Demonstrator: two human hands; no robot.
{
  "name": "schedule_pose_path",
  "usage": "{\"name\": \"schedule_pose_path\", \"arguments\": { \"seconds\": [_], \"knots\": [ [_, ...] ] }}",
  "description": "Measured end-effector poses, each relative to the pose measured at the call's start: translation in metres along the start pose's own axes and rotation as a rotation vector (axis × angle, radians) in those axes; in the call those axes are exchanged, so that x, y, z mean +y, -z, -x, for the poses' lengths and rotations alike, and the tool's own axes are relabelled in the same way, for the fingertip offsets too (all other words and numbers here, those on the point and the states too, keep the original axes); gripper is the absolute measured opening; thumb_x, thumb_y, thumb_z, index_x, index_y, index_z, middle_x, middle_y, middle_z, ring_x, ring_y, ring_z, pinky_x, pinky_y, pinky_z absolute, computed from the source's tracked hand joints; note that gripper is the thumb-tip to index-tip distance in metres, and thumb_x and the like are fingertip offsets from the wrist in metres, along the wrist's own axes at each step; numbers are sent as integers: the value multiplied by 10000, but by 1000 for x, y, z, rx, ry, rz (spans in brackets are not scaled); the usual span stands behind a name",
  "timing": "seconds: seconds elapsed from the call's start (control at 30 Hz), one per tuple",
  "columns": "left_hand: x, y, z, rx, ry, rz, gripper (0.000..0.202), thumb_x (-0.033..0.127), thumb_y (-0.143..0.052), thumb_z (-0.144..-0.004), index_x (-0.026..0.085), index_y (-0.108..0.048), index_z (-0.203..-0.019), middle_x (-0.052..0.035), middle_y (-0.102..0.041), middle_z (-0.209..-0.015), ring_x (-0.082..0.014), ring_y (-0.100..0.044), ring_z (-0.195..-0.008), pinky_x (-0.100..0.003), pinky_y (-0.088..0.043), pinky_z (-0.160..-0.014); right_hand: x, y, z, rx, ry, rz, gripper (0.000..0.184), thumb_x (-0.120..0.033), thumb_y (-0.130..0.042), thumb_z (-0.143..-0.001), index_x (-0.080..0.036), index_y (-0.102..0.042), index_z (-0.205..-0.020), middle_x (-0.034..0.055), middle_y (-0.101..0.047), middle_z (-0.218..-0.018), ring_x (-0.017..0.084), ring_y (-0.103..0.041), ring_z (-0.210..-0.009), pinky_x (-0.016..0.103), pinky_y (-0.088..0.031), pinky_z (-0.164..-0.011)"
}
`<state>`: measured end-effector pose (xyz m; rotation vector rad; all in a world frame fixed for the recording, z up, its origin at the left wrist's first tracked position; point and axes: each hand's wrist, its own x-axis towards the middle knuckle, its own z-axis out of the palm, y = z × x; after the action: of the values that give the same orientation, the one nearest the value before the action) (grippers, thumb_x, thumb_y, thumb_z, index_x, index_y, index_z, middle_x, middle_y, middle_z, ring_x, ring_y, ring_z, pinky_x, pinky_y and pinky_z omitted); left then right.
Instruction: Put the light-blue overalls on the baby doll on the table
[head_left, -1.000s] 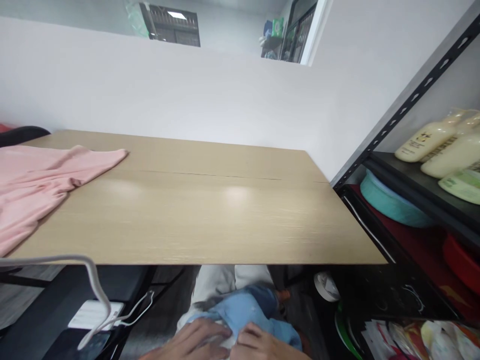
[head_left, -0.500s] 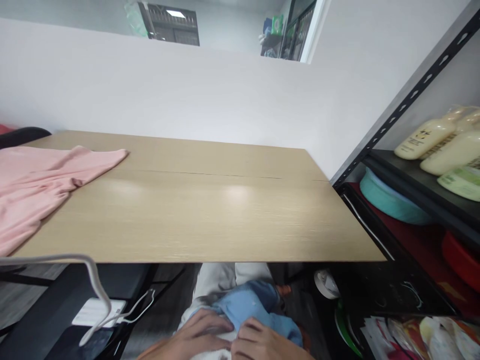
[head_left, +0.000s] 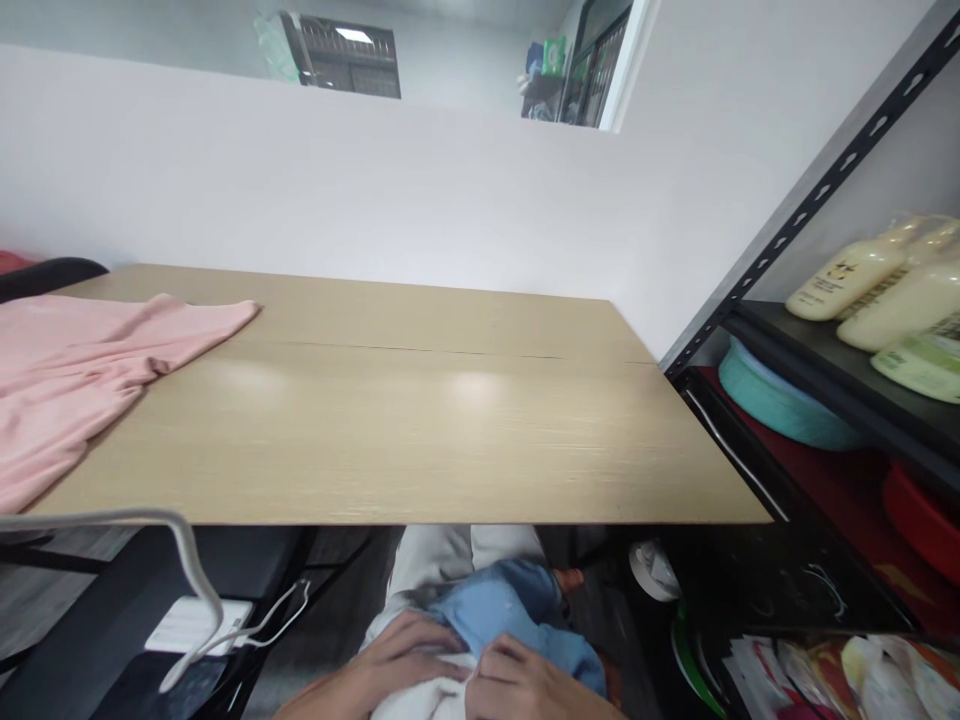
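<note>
Both hands work below the near edge of the wooden table (head_left: 420, 430), over my lap. My left hand (head_left: 394, 660) and my right hand (head_left: 517, 685) have their fingers curled into a bunch of cloth: a light blue garment (head_left: 499, 615) with a white piece (head_left: 427, 695) between the hands. The fingers pinch the fabric close together. My light trousers (head_left: 450, 555) show beneath the table edge. A pink garment (head_left: 71, 365) lies spread on the table's left side, far from both hands.
A white hanger (head_left: 184, 555) hangs off the table's front left corner above a power strip (head_left: 199, 625). A black metal shelf (head_left: 817, 330) stands at the right with cream bottles (head_left: 877, 285), a teal basin (head_left: 780, 400) and red tubs. A white partition wall runs behind the table.
The hands have shifted slightly on the cloth, and more of the white piece now shows between them. The table and pink garment are unchanged.
</note>
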<state>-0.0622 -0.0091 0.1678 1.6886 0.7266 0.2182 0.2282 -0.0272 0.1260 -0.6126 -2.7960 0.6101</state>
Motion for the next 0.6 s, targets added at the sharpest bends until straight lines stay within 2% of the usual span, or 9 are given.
{"name": "schedule_pose_path", "arguments": {
  "seconds": [0.17,0.27,0.43,0.6],
  "knots": [
    [-44,0,-10,120,-195,-16,573,259,-833,-830,343,-705,-1382,-92,-694,-1450,-384,-645,-1358,-566,-498,-1233,7,-10,7,-22,-3,-16,201,-406,-646,-1165,-233,-687,-1071,-51,-730,-931,128,-620,-833,247,-528,-956],
    [-58,2,-15,178,-290,-4,475,222,-787,-789,291,-693,-1249,-112,-713,-1359,-364,-685,-1251,-557,-530,-1152,11,-14,22,9,-3,-5,215,-398,-631,-1171,-240,-697,-1040,-45,-725,-918,136,-624,-838,259,-543,-932],
    [-58,3,-17,178,-315,9,372,195,-748,-724,254,-677,-1084,-102,-711,-1283,-342,-684,-1214,-519,-528,-1125,15,-21,48,71,-21,26,219,-394,-683,-1143,-231,-708,-1000,-25,-747,-913,154,-690,-976,260,-556,-935],
    [-55,-1,-13,197,-240,72,480,101,-625,-571,291,-653,-1011,-7,-692,-1224,-322,-691,-1173,-480,-544,-1088,23,-21,62,173,-33,77,342,-413,-536,-1206,-232,-707,-972,-38,-741,-844,137,-681,-875,264,-567,-938]
  ]
}}
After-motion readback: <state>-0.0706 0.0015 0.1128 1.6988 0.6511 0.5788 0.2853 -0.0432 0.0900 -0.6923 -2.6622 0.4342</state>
